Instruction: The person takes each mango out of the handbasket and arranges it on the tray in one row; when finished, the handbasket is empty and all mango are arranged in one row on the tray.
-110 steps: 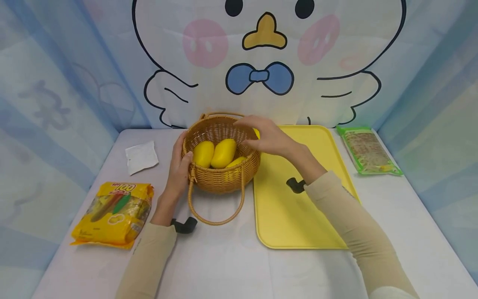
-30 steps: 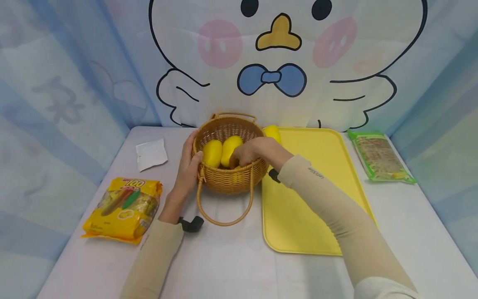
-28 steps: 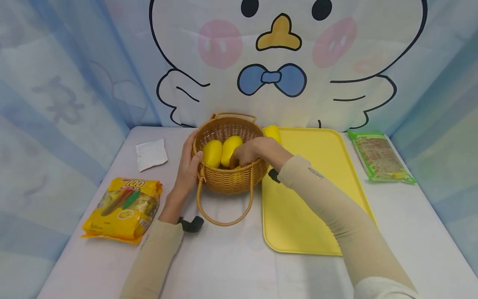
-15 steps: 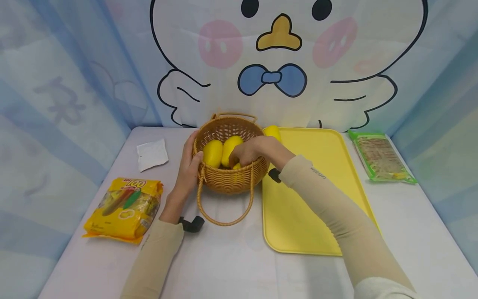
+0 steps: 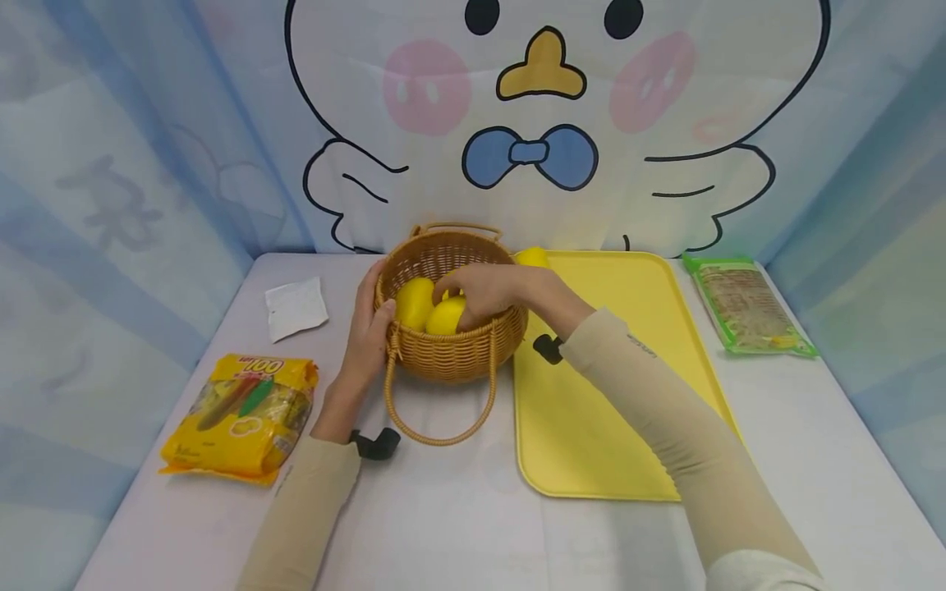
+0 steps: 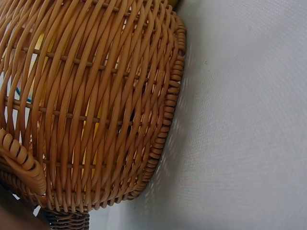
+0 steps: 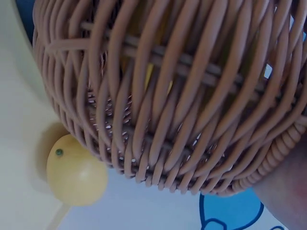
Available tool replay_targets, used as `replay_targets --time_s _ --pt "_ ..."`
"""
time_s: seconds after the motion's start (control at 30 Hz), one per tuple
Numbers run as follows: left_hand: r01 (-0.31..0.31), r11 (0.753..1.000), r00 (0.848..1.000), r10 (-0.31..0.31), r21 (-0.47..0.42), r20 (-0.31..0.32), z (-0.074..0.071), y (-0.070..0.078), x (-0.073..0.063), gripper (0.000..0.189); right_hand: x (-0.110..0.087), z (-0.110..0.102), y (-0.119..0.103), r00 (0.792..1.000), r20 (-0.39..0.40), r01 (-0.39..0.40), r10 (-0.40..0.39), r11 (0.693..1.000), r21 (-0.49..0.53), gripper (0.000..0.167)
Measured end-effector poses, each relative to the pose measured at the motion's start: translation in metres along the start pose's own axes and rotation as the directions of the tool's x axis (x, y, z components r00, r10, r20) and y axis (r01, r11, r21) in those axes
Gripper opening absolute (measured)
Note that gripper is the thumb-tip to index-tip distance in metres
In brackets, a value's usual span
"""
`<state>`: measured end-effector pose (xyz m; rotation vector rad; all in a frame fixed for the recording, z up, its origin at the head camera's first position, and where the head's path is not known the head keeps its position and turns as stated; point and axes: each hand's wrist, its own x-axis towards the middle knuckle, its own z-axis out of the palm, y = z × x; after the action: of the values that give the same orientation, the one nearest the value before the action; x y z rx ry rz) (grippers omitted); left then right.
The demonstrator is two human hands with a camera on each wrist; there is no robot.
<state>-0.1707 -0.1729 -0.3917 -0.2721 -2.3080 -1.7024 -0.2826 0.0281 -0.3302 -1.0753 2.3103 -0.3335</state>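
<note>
A round wicker basket (image 5: 451, 361) stands on the table, tilted toward me, its front handle hanging down. My left hand (image 5: 364, 328) holds its left side, thumb at the rim. Reaching over the right rim, my right hand (image 5: 488, 287) grips a yellow mango (image 5: 445, 318) inside the basket. Another mango (image 5: 414, 302) lies to its left, and a third is mostly hidden behind my fingers. Outside the basket, one mango (image 7: 76, 172) with a green stem spot sits at the tray's back left corner. Basket weave (image 6: 96, 96) fills most of the left wrist view.
A yellow tray (image 5: 591, 443) lies right of the basket, under my right forearm. To the left are a yellow snack bag (image 5: 240, 419) and a white packet (image 5: 296, 309). A green-edged packet (image 5: 750, 305) lies at the far right. A printed curtain (image 5: 429, 189) closes off the back.
My right hand went from hovering at the right rim into the basket. It has since shifted slightly left, bringing up the front mango. My left hand keeps its hold on the basket.
</note>
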Motion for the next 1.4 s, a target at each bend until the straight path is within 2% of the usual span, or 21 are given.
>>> replay_targets --time_s 0.13,0.3,0.47,0.57,0.73,0.87,1.0,1.1,1.23,1.3,1.4 --pt "0.0 1.0 1.0 0.0 -0.01 -0.003 0.0 -0.002 0.0 0.059 -0.004 0.0 0.003 0.992 -0.121 0.045 -0.041 0.999 0.03 0.058" --pt "0.009 1.0 1.0 -0.009 -0.024 0.0 0.0 -0.003 0.0 0.06 -0.01 0.0 0.006 0.975 -0.21 0.095 -0.077 0.992 0.079 0.059" --pt "0.006 1.0 1.0 -0.006 -0.03 -0.001 0.001 -0.002 -0.001 0.059 -0.017 0.002 0.008 0.953 -0.283 0.136 -0.107 0.987 0.084 0.06" --pt "0.004 0.999 1.0 -0.004 -0.038 -0.006 0.001 -0.003 0.0 0.059 -0.021 0.004 0.008 0.938 -0.328 0.156 -0.117 0.983 0.095 0.059" --pt "0.018 0.999 1.0 -0.018 -0.047 -0.005 0.003 -0.004 0.001 0.059 -0.024 0.007 0.011 0.9 -0.422 0.187 -0.111 0.972 0.144 0.06" --pt "0.012 0.999 1.0 -0.013 -0.043 -0.011 0.003 -0.004 0.001 0.059 -0.026 0.011 0.014 0.857 -0.51 0.213 -0.08 0.955 0.206 0.06" --pt "0.013 0.999 1.0 -0.013 -0.032 -0.009 0.003 -0.003 0.0 0.06 -0.029 0.015 0.017 0.803 -0.594 0.233 -0.041 0.939 0.251 0.058" --pt "-0.004 0.999 1.0 0.004 -0.034 -0.022 0.005 -0.021 0.004 0.059 -0.034 0.017 0.018 0.775 -0.632 0.237 -0.004 0.929 0.284 0.06" --pt "-0.021 0.999 0.999 0.02 -0.033 -0.04 0.007 -0.044 0.009 0.058 -0.043 0.018 0.018 0.733 -0.679 0.275 0.043 0.894 0.353 0.063" --pt "-0.009 0.999 0.999 0.008 -0.031 -0.036 0.006 -0.04 0.008 0.058 -0.046 0.019 0.019 0.701 -0.711 0.311 0.064 0.869 0.385 0.062" --pt "0.004 0.999 1.0 -0.005 -0.036 -0.025 0.005 -0.024 0.005 0.06 -0.049 0.02 0.021 0.64 -0.763 0.373 0.092 0.831 0.413 0.062"
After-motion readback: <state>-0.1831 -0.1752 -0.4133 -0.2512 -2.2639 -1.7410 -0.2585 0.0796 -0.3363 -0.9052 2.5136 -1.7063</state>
